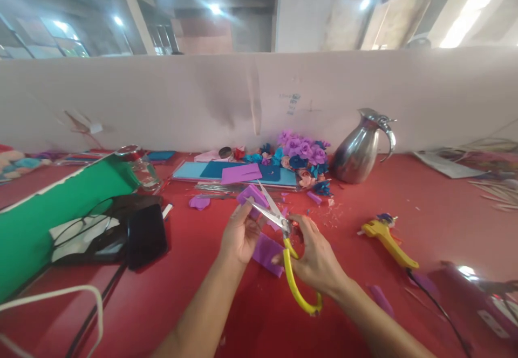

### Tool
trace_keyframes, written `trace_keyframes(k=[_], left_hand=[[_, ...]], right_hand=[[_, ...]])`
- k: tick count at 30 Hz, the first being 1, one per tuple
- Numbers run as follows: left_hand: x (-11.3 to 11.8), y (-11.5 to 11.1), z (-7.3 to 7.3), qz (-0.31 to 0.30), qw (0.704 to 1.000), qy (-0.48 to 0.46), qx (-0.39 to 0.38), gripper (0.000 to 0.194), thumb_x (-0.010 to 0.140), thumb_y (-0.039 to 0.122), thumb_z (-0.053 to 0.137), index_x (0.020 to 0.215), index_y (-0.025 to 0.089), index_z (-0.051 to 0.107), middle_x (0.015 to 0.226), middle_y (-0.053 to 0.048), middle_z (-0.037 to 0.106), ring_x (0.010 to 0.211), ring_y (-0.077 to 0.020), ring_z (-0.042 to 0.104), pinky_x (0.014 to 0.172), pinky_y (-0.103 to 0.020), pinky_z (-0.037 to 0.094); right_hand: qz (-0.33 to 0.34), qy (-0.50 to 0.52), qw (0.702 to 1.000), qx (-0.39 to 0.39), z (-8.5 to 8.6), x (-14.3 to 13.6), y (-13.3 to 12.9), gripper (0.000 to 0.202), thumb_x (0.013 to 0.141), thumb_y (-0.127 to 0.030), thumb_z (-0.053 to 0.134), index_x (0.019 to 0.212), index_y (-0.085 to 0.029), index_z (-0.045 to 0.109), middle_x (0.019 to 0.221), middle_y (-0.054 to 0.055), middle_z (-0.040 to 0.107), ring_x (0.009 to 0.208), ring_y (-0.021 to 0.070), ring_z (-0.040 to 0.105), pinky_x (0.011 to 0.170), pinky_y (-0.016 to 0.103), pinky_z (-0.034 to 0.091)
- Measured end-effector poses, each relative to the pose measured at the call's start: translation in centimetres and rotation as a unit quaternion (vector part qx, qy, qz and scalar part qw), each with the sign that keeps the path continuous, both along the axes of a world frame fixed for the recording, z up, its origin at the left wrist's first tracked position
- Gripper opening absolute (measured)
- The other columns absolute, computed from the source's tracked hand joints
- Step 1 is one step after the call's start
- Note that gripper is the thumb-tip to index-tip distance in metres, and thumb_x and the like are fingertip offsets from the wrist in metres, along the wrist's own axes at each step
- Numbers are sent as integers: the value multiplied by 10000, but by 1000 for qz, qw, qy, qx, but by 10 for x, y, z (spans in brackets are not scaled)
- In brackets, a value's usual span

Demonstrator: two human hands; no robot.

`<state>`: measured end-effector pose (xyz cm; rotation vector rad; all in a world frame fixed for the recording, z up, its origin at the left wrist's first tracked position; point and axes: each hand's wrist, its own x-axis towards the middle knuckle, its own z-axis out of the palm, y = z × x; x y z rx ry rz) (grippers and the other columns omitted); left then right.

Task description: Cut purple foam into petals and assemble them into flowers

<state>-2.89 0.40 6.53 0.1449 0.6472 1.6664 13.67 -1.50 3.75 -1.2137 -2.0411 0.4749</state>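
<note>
My right hand [318, 258] grips a pair of yellow-handled scissors [292, 277] whose blades stand apart, pointing up and left. Between the fingers of my left hand [239, 232] is a folded purple paper piece [254, 195], close to the blade tips. Whether the blades touch the paper I cannot tell. Under my hands, on the red table, lies a purple paper strip [267, 254]. A rounded purple piece [199, 202] lies to the left of them.
Paper flowers [301, 153] are heaped behind my hands, beside blue paper sheets [210, 169]. A steel jug [358, 150] stands at the back right. A yellow glue gun [388, 242] lies right; a black phone [146, 235], green board [81, 212] and glass jar [140, 169] are left.
</note>
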Motion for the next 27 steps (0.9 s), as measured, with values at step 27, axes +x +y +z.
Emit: trace_keyframes(k=[27], left_hand=[[-1, -1, 1, -20, 999, -42, -22, 163, 869, 84, 515, 903, 143, 663, 722, -19, 727, 674, -130, 689, 671, -243, 570]], right_hand=[[30, 27, 999, -35, 8, 6, -1, 459, 700, -342, 679, 1088, -207, 475, 913, 43, 571, 814, 203, 554, 711, 316, 450]])
